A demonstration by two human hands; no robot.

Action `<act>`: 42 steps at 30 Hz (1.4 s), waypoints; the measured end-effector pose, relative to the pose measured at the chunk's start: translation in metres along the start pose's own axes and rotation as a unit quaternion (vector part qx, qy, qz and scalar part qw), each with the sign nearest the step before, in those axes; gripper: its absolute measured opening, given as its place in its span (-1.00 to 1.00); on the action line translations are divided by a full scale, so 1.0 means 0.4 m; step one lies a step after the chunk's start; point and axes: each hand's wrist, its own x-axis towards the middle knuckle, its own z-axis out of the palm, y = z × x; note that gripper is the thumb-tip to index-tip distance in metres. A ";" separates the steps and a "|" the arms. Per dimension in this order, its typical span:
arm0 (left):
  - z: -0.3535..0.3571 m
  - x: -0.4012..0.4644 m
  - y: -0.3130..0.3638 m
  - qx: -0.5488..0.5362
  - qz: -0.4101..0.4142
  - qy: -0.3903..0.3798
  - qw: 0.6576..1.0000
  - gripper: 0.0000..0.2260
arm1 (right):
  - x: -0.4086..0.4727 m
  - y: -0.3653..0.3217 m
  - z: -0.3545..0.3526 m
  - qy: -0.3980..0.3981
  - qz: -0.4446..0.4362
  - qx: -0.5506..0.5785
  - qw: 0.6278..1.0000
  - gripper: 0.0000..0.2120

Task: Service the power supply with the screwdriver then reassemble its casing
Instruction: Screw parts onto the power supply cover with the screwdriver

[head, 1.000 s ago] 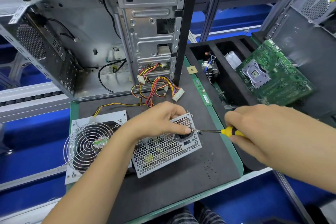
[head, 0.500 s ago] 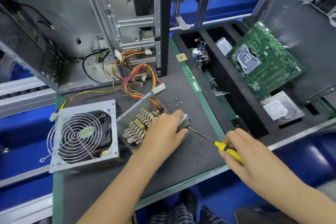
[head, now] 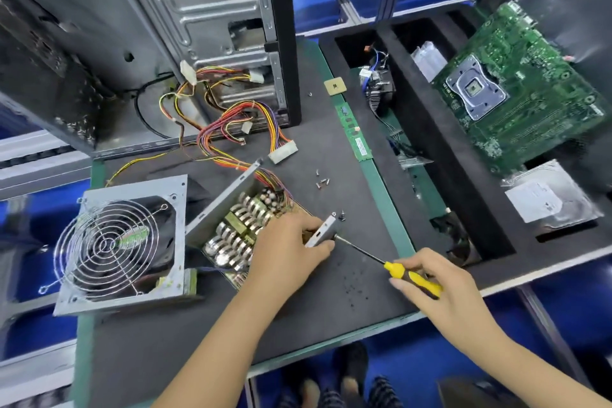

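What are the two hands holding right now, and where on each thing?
Right hand grips the screwdriver by its yellow handle. Left hand holds the power supply at its right end.

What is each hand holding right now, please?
Left hand: grips the power supply casing.
Right hand: holds the screwdriver.

The left hand covers the near end of the power supply. The screwdriver tip is too small to judge. The computer case runs past the top edge.
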 end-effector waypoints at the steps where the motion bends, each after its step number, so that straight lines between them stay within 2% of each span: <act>1: 0.001 -0.002 0.000 -0.011 -0.005 0.002 1.000 -0.97 | 0.003 0.004 0.000 -0.005 0.006 0.006 1.000 -0.92; 5: 0.000 -0.003 0.004 -0.021 -0.006 0.005 1.000 -0.97 | 0.007 0.013 0.003 -0.046 -0.001 -0.023 0.999 -0.87; 8: 0.003 -0.002 0.003 -0.004 -0.011 0.004 1.000 -0.72 | -0.004 0.009 0.011 -0.078 0.028 -0.002 0.997 -0.92; 11: 0.006 -0.005 0.006 0.006 -0.012 0.012 1.000 -0.61 | -0.009 0.011 0.015 -0.055 0.096 0.066 0.992 -0.73; 13: 0.007 -0.005 0.008 0.005 -0.015 0.017 1.000 -0.61 | -0.006 0.010 0.014 -0.028 0.109 0.086 0.990 -0.76; 17: 0.005 -0.003 0.009 0.008 -0.014 0.017 1.000 -0.62 | -0.009 0.003 0.015 -0.029 0.084 0.093 0.992 -0.88; 19: 0.007 -0.003 0.010 0.006 -0.013 0.015 1.000 -0.65 | -0.009 0.003 0.013 -0.038 0.064 0.068 0.995 -0.79; 21: 0.007 -0.004 0.010 0.004 -0.014 0.016 1.000 -0.73 | -0.008 0.006 0.013 -0.044 0.065 0.053 0.996 -0.56; 22: 0.006 -0.004 0.010 0.005 -0.014 0.017 1.000 -0.76 | -0.006 0.004 0.011 -0.047 0.071 0.055 0.995 -0.51; 23: 0.005 -0.005 0.010 0.004 -0.013 0.016 1.000 -0.79 | -0.003 0.002 0.008 -0.048 0.077 0.063 0.994 -0.56; 25: 0.004 -0.007 0.009 -0.004 -0.013 0.015 1.000 -0.84 | 0.003 0.004 0.005 -0.054 0.103 0.077 0.990 -0.77; 29: 0.000 -0.007 0.005 -0.030 -0.021 0.012 0.999 -0.90 | 0.004 -0.003 0.001 -0.036 0.141 0.112 0.983 -0.82; 32: -0.003 -0.007 -0.004 -0.051 -0.022 -0.003 0.998 -0.87 | 0.003 -0.015 0.010 -0.056 0.135 0.131 0.981 -0.84; 36: -0.016 -0.012 -0.021 -0.079 -0.003 -0.050 0.996 -0.96 | 0.005 -0.011 0.019 -0.110 0.144 0.119 0.976 -0.69; 37: -0.023 -0.012 -0.027 -0.096 0.002 -0.069 0.993 -0.89 | 0.009 -0.011 0.017 -0.116 0.146 0.122 0.975 -0.70; 39: -0.033 -0.009 -0.038 -0.109 0.014 -0.103 0.989 -0.80 | 0.019 -0.012 0.012 -0.122 0.148 0.119 0.974 -0.88; 40: -0.036 -0.008 -0.042 -0.110 0.023 -0.110 0.988 -0.78 | 0.023 -0.008 0.010 -0.121 0.143 0.110 0.976 -0.90; 42: -0.036 -0.008 -0.047 -0.116 0.034 -0.112 0.986 -0.79 | 0.022 0.001 0.005 -0.100 0.146 0.092 0.980 -0.79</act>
